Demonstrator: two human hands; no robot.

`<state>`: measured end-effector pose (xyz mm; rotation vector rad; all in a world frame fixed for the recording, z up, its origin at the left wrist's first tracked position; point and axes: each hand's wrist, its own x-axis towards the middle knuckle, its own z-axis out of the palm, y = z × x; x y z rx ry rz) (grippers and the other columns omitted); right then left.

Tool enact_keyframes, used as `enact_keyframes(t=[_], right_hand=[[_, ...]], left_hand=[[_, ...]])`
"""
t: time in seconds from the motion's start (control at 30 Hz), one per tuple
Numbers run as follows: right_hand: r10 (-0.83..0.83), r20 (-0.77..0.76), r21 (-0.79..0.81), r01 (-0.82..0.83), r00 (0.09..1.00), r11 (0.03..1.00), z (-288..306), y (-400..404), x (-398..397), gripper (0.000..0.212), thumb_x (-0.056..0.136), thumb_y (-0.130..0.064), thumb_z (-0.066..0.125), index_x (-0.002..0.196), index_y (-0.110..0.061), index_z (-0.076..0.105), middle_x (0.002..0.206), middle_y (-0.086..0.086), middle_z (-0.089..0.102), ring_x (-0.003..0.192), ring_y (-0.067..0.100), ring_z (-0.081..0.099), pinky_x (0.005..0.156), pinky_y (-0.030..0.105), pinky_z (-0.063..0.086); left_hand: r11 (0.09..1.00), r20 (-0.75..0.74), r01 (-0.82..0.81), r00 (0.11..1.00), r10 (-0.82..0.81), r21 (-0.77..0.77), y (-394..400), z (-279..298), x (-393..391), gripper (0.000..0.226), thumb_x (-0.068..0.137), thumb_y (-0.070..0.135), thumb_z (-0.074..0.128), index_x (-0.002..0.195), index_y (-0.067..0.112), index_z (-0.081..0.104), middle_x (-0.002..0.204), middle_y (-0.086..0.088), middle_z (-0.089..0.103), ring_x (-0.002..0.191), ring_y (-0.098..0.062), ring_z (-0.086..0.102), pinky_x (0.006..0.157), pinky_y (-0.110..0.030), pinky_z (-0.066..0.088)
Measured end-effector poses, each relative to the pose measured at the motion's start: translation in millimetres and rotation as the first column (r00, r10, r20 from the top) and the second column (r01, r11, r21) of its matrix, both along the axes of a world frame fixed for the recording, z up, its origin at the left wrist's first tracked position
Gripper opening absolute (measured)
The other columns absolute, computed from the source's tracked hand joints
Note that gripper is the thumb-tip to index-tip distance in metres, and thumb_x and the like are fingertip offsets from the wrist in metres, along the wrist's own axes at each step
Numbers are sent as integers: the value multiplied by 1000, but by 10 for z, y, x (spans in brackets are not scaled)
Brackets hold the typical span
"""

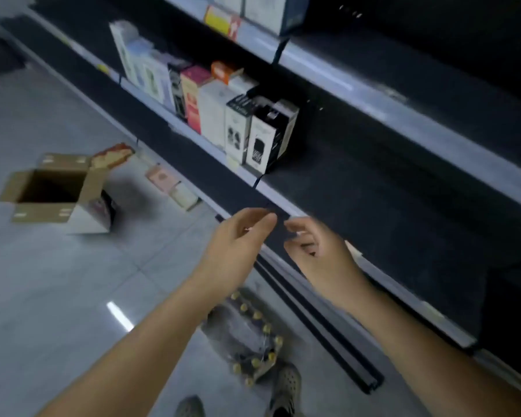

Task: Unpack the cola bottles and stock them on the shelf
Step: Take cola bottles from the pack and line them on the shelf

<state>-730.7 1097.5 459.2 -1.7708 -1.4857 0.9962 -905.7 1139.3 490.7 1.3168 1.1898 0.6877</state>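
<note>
A shrink-wrapped pack of cola bottles (247, 335) with yellow caps lies on the floor between my forearms, close to my feet. My left hand (238, 245) and my right hand (316, 245) hover side by side in front of the edge of the dark shelf (373, 188). Both hands have loosely curled, spread fingers with nothing in them. The shelf stretch just beyond them is bare dark board. The frame is blurred by motion.
Several upright product boxes (253, 127) stand on the same shelf to the left. An open cardboard carton (54, 188) sits on the tiled floor at left, with small packets (175, 185) by the shelf base. A black rail (319, 326) runs along the floor.
</note>
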Motion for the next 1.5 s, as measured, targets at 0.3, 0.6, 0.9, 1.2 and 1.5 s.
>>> enact_keyframes(t=[0.3,0.6,0.9,1.2,1.5], right_hand=[[135,84,-366,-95,987,926,-3338,-162,-1183,38,93,-54,52,131,-50,56,125,-21,66,116,-1,63,100,31,55],[430,462,-552,-129,776,824,-6119,72,-1725,60,106,-38,48,160,-17,29,161,7,42,149,23,38,122,33,27],[166,221,-398,-66,961,915,-7332,426,-1870,44,91,-42,64,134,-35,54,138,-2,62,130,25,58,107,53,49],[117,453,-277,15,884,961,-7093,225,-1912,21,99,-29,65,113,-14,64,114,9,72,111,24,68,100,41,55],[305,593,-402,-54,745,914,-6164,-155,-1386,46,91,-53,68,124,-22,62,110,1,75,96,16,73,80,29,59]], left_hand=[[944,-152,-237,967,206,-229,-127,-2480,-1360,21,98,43,58,114,36,70,109,19,72,102,0,68,91,-26,53],[879,-213,-371,924,317,-301,-299,-4631,-1963,14,95,41,62,102,38,73,93,27,74,90,4,70,80,-22,50],[875,-209,-377,922,325,-304,-531,-5365,-2117,18,90,42,61,102,37,75,98,25,75,91,2,71,79,-23,51],[850,-207,-427,902,378,-309,-576,-5227,-2206,15,91,47,65,99,41,76,101,24,75,97,-4,72,91,-34,57],[854,-140,-414,910,390,-316,-459,-4435,-1987,14,91,36,65,93,44,77,94,23,76,91,-2,72,89,-35,57]])
